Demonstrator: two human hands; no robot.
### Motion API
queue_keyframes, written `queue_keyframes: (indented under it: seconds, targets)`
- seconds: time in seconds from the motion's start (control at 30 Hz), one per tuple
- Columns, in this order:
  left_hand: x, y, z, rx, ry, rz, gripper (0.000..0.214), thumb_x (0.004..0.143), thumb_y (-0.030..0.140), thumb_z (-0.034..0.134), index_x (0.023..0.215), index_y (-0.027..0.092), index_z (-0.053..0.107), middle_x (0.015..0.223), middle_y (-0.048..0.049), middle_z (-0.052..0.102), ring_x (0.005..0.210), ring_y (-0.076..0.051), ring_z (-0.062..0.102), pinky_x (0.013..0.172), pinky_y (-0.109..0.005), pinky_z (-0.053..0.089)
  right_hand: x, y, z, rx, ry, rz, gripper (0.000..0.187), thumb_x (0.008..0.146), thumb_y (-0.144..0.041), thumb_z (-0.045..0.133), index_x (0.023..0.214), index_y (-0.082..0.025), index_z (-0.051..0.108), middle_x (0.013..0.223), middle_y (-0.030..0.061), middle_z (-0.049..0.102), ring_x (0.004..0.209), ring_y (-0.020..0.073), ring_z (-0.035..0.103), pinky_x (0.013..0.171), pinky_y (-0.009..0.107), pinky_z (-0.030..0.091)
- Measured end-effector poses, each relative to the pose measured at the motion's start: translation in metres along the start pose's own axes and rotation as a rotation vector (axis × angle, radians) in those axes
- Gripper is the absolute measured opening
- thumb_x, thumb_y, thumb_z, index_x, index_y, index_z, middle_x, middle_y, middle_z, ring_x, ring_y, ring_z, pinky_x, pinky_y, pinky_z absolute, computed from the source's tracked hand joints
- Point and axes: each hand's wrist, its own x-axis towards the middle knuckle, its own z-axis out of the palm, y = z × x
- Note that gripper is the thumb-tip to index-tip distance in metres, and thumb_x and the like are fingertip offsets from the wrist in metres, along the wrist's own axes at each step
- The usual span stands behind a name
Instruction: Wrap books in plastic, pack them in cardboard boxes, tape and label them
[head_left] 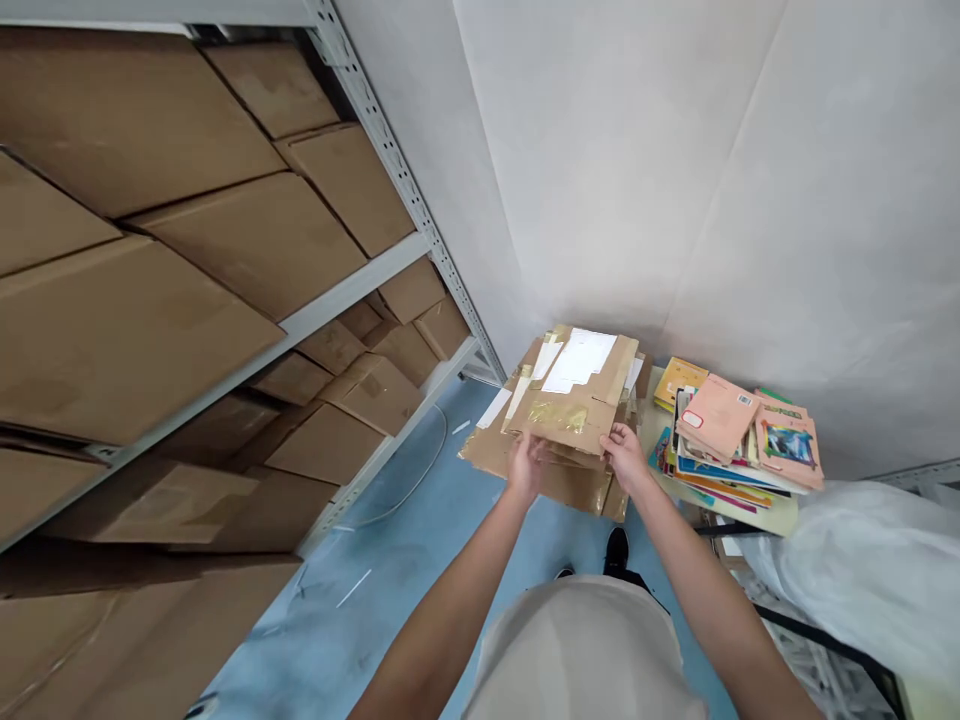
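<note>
Here the left hand and right hand, two in all, clasp one carton by its near edge at mid-frame, over one cardboard pile; one book stack lies right.

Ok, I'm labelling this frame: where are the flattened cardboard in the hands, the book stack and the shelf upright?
flattened cardboard (600,397), head view, brown face right of the tape.
book stack (716,415), head view, pink top cover.
shelf upright (390,150), head view, perforated grey post.
</note>
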Motion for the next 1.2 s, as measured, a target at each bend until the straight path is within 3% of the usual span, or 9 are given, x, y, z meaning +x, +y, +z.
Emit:
queue_keyframes:
  seconds: [0.23, 0.33, 0.43, 0.57, 0.7, 0.83, 0.93, 1.07, 1.2]
  targets:
    - [-0.014, 0.026, -0.071, -0.182, -0.069, -0.019, 0.015, 0.08, 0.021, 0.068, 0.071, 0.02, 0.056, 0.063, 0.0054, 0.063, 0.054, -0.01, 0.058, 0.059, -0.023, 0.047, -0.114, 0.053, -0.003, -0.091, -0.009, -0.094, 0.04, 0.059, -0.039, 0.081, 0.086, -0.025, 0.055, 0.077, -0.0006, 0.07, 0.068, 0.0171, 0.065, 0.061, 0.029, 0.052]
    - [-0.02, 0.03, -0.099, -0.1, -0.152, 0.041, 0.021, 0.073, 0.022, 0.074, 0.07, 0.02, 0.054, 0.066, 0.006, 0.064, 0.057, -0.01, 0.059, 0.06, -0.023, 0.048, -0.153, 0.057, -0.024, -0.111, 0.166, -0.171, 0.054, 0.06, -0.042, 0.083, 0.105, -0.025, 0.058, 0.103, 0.0066, 0.071, 0.087, 0.0238, 0.069, 0.08, 0.039, 0.054]
    - [-0.026, 0.032, -0.104, 0.069, -0.249, 0.146, 0.029, 0.065, 0.033, 0.082, 0.073, 0.021, 0.056, 0.068, 0.0058, 0.065, 0.06, -0.008, 0.059, 0.061, -0.02, 0.048, -0.192, 0.036, -0.067, -0.065, 0.392, -0.375, 0.067, 0.067, -0.053, 0.077, 0.123, -0.027, 0.053, 0.13, 0.0115, 0.061, 0.114, 0.0312, 0.062, 0.094, 0.044, 0.049]
    - [-0.046, 0.017, -0.063, 0.381, -0.489, 0.222, 0.043, 0.057, 0.051, 0.083, 0.07, 0.02, 0.057, 0.062, 0.005, 0.06, 0.056, -0.009, 0.055, 0.057, -0.019, 0.046, -0.247, -0.005, -0.131, -0.086, 0.438, -0.492, 0.075, 0.074, -0.076, 0.055, 0.131, -0.027, 0.053, 0.141, 0.015, 0.054, 0.124, 0.0328, 0.056, 0.096, 0.047, 0.047]
    - [-0.087, -0.028, 0.002, 0.637, -0.777, 0.258, 0.043, 0.059, 0.058, 0.079, 0.068, 0.02, 0.059, 0.061, 0.0018, 0.061, 0.057, -0.012, 0.054, 0.056, -0.021, 0.046, -0.296, -0.021, -0.179, -0.2, 0.479, -0.41, 0.068, 0.069, -0.062, 0.072, 0.126, -0.028, 0.058, 0.128, 0.0118, 0.064, 0.112, 0.029, 0.063, 0.093, 0.042, 0.049]
    - [-0.139, -0.098, 0.052, 0.785, -1.016, 0.219, 0.038, 0.065, 0.055, 0.076, 0.069, 0.02, 0.061, 0.062, 0.0012, 0.06, 0.058, -0.013, 0.054, 0.056, -0.021, 0.046, -0.348, -0.01, -0.23, -0.232, 0.837, -0.414, 0.034, 0.074, -0.05, 0.071, 0.096, -0.025, 0.065, 0.094, 0.0058, 0.073, 0.087, 0.0227, 0.066, 0.08, 0.036, 0.051]
    - [-0.186, -0.164, 0.08, 0.875, -1.183, 0.176, 0.036, 0.066, 0.054, 0.075, 0.075, 0.02, 0.065, 0.07, -0.0016, 0.066, 0.068, -0.018, 0.061, 0.065, -0.026, 0.05, -0.403, 0.004, -0.277, -0.21, 1.05, -0.412, 0.031, 0.076, -0.052, 0.068, 0.083, -0.022, 0.065, 0.08, 0.0047, 0.072, 0.076, 0.0212, 0.064, 0.072, 0.033, 0.05]
    - [-0.266, -0.249, 0.11, 1.008, -1.406, 0.097, 0.037, 0.068, 0.054, 0.073, 0.081, 0.019, 0.07, 0.081, -0.0053, 0.072, 0.082, -0.023, 0.065, 0.083, -0.036, 0.052, -0.484, 0.026, -0.332, -0.181, 1.331, -0.437, 0.035, 0.075, -0.056, 0.068, 0.083, -0.021, 0.067, 0.085, 0.008, 0.074, 0.08, 0.0233, 0.065, 0.077, 0.037, 0.051]
    - [-0.349, -0.309, 0.132, 0.975, -1.605, -0.092, 0.045, 0.07, 0.054, 0.071, 0.098, 0.019, 0.069, 0.106, -0.0093, 0.072, 0.106, -0.027, 0.064, 0.1, -0.04, 0.046, -0.541, 0.04, -0.368, -0.121, 1.551, -0.469, 0.04, 0.075, -0.06, 0.067, 0.086, -0.022, 0.069, 0.096, 0.0118, 0.075, 0.093, 0.0275, 0.068, 0.086, 0.045, 0.051]
